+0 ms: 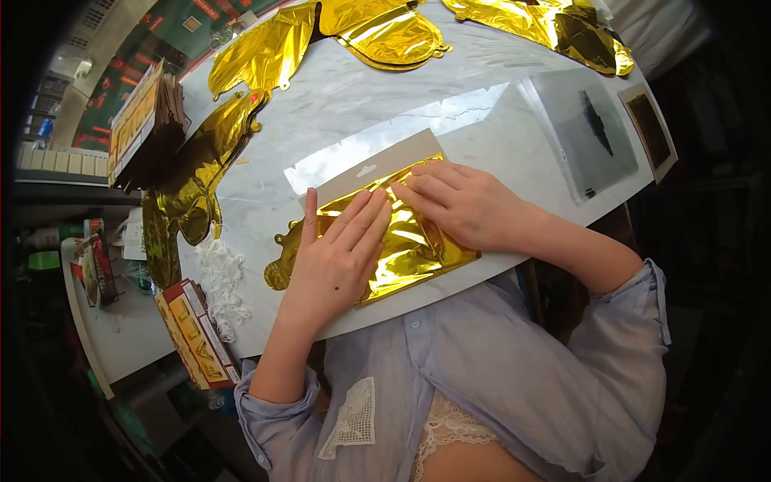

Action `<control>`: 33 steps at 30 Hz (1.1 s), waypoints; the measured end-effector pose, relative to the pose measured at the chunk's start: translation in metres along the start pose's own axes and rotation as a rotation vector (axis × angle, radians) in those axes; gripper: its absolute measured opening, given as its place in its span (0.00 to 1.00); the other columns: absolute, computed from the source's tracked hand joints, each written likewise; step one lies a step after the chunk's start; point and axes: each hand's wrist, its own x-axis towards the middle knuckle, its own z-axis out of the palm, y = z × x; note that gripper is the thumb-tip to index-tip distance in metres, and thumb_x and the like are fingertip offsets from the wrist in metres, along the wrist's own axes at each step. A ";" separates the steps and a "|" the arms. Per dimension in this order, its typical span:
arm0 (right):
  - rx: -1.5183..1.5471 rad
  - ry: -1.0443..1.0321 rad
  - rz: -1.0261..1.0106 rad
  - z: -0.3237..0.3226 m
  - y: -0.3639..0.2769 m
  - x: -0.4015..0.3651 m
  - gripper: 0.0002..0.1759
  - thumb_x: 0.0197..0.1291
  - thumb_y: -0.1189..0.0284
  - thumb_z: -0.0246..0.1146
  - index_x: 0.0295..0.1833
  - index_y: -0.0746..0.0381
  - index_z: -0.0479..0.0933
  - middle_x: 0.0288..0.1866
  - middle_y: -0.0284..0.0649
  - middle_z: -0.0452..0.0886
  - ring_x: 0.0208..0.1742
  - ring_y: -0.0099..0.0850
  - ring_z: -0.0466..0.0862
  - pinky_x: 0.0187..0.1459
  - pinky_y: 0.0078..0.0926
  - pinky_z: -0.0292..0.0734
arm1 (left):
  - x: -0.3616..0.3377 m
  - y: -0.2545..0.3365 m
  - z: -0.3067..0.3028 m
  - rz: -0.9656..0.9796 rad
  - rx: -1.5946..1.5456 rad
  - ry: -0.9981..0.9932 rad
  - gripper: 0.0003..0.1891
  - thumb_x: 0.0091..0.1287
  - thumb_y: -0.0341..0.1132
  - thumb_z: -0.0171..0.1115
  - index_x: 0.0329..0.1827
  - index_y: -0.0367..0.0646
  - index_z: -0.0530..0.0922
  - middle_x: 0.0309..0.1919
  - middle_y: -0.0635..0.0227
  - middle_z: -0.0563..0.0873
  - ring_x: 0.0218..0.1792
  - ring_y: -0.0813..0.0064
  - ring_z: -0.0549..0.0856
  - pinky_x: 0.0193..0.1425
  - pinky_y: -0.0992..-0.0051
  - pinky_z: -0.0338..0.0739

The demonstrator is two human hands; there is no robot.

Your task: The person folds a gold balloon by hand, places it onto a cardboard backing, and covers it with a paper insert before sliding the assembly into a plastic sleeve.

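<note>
A folded gold foil balloon (401, 269) lies on a pale grey card (408, 153), whose edge with a hang hole shows beyond the foil. My left hand (337, 257) rests flat on the balloon's left part with the fingers stretched out and the thumb apart. Across its upper right part lies my right hand (470, 205), fingers extended and pressing on the foil. The fingertips of both hands come close together near the middle. A rounded foil end with a small tab sticks out left of my left hand.
More gold foil balloons (269, 50) line the table's (353, 104) far and left edges. White string (221, 281) lies at the left, beside printed card packs (193, 341). A printed card stack (136, 120) stands behind. Clear plastic bags (582, 132) lie at the right.
</note>
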 end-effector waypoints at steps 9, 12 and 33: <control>-0.040 0.006 -0.110 -0.001 0.005 0.004 0.31 0.68 0.69 0.65 0.74 0.68 0.75 0.59 0.44 0.80 0.69 0.43 0.80 0.80 0.46 0.69 | -0.014 -0.020 -0.009 -0.077 -0.255 -0.033 0.32 0.79 0.32 0.58 0.87 0.49 0.68 0.85 0.67 0.70 0.86 0.60 0.67 0.91 0.43 0.42; -0.039 -0.018 -0.109 -0.003 0.004 0.005 0.32 0.67 0.69 0.66 0.74 0.68 0.74 0.60 0.46 0.79 0.68 0.44 0.79 0.80 0.46 0.70 | -0.033 -0.014 -0.024 -0.262 -0.233 0.205 0.30 0.78 0.27 0.58 0.84 0.45 0.71 0.84 0.60 0.73 0.85 0.53 0.68 0.90 0.45 0.50; -0.099 -0.088 -0.085 -0.010 -0.004 0.012 0.29 0.70 0.68 0.66 0.76 0.57 0.76 0.58 0.43 0.79 0.64 0.43 0.80 0.76 0.45 0.73 | -0.195 0.039 -0.038 -0.950 -0.251 0.727 0.20 0.70 0.17 0.59 0.64 0.32 0.85 0.55 0.54 0.89 0.57 0.58 0.89 0.65 0.63 0.82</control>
